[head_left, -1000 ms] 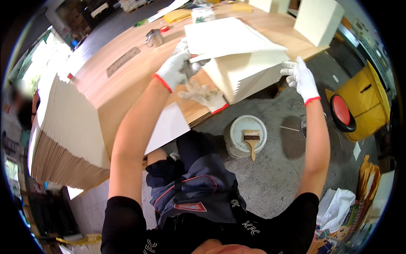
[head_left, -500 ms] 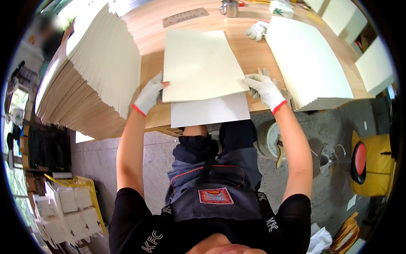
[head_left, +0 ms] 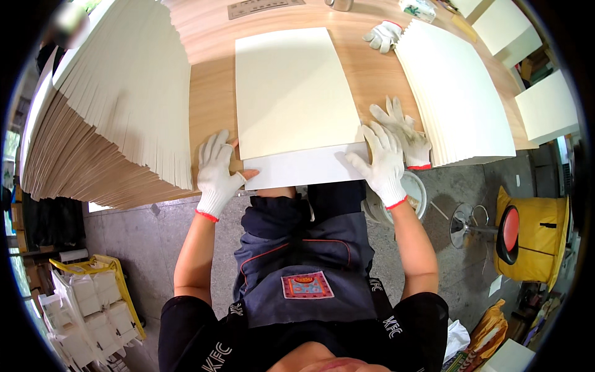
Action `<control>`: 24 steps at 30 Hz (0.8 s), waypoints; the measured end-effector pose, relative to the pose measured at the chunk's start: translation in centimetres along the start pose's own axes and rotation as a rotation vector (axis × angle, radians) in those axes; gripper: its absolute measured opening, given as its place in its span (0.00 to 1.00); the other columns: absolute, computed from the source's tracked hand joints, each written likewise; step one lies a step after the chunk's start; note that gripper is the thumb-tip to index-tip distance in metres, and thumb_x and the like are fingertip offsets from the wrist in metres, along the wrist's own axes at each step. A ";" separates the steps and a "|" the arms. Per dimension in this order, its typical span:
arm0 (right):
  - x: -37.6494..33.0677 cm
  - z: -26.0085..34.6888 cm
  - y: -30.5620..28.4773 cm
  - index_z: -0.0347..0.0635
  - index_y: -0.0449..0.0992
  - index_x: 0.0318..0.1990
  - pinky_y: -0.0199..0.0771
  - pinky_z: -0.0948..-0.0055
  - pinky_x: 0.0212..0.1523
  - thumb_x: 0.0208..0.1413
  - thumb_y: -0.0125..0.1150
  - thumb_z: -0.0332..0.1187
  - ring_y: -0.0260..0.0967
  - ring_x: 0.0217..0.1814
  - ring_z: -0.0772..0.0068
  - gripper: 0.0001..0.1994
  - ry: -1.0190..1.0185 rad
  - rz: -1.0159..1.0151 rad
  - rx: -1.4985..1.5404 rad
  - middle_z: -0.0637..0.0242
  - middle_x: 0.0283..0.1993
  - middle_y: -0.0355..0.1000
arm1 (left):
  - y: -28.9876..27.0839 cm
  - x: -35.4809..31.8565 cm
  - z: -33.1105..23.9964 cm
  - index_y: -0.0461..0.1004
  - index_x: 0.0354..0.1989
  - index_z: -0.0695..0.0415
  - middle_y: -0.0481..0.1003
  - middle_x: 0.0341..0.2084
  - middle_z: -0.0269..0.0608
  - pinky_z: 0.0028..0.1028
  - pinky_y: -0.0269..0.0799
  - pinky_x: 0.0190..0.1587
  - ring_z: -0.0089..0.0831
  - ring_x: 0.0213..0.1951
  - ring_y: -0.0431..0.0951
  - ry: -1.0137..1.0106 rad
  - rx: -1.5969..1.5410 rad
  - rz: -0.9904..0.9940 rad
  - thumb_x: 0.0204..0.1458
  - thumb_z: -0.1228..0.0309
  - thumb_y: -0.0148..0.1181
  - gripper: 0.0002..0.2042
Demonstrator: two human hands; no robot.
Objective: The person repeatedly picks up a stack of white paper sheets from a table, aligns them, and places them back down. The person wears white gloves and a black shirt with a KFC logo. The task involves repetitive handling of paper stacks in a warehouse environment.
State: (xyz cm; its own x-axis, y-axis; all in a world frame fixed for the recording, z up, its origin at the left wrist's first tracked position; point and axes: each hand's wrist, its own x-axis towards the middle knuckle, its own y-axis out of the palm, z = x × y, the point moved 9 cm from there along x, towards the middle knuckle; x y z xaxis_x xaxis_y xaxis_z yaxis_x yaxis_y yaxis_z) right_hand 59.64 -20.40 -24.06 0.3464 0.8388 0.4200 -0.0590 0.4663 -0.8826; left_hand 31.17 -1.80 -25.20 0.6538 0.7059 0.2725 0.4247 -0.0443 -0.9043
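Observation:
A cream sheet [head_left: 294,93] lies flat on the wooden table, over a white sheet [head_left: 297,171] whose near strip shows and reaches past the table's front edge. My left hand [head_left: 216,168], in a white knit glove with bare thumb and fingertip, has its fingers spread on the table. Its thumb rests on the white sheet's near left corner. At the right edge of both sheets is my right hand [head_left: 383,160], also gloved, fingers apart and laid along the edges. A loose, soiled work glove [head_left: 403,131] lies just beyond it.
Tall fanned paper stack [head_left: 133,93] at left; lower cream stack [head_left: 455,93] at right. Another white glove [head_left: 383,36], a metal plate [head_left: 263,6] and a metal cup [head_left: 339,4] lie farther back. Below the table stand a bucket [head_left: 414,189] and a stool [head_left: 462,226].
The cream sheet, held at both sides before, now lies flat. Both hands have let go of it and moved nearer to me, with fingers spread beside the sheets. The view has shifted slightly.

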 end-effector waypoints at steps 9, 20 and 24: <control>0.0 -0.5 -0.3 0.44 0.75 0.52 0.61 0.53 0.64 0.45 0.73 0.50 0.63 0.65 0.49 0.29 0.060 -0.034 0.120 0.54 0.62 0.69 | -0.2 0.4 -0.8 0.71 0.57 0.60 0.61 0.65 0.55 0.46 0.52 0.67 0.56 0.67 0.56 0.060 0.042 0.084 0.37 0.54 0.75 0.38; -0.4 -0.3 -0.3 0.43 0.76 0.51 0.62 0.52 0.63 0.46 0.70 0.54 0.64 0.64 0.49 0.30 0.029 -0.089 0.099 0.55 0.59 0.71 | 0.4 0.4 -0.1 0.72 0.57 0.54 0.58 0.68 0.55 0.47 0.49 0.69 0.56 0.68 0.52 -0.009 0.031 0.165 0.40 0.50 0.72 0.35; -0.2 -0.1 -0.4 0.44 0.75 0.51 0.62 0.52 0.63 0.46 0.70 0.54 0.65 0.63 0.49 0.29 0.012 -0.093 0.114 0.55 0.58 0.71 | 0.4 0.4 -0.1 0.71 0.61 0.52 0.57 0.68 0.54 0.46 0.49 0.69 0.55 0.69 0.52 -0.019 0.052 0.190 0.42 0.48 0.71 0.37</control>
State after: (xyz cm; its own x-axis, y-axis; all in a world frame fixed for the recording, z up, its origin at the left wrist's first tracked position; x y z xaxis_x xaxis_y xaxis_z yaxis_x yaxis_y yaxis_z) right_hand 59.68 -20.75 -23.82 0.3667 0.7875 0.4953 -0.1319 0.5711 -0.8102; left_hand 31.68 -1.59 -25.36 0.7069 0.7016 0.0899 0.2618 -0.1415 -0.9547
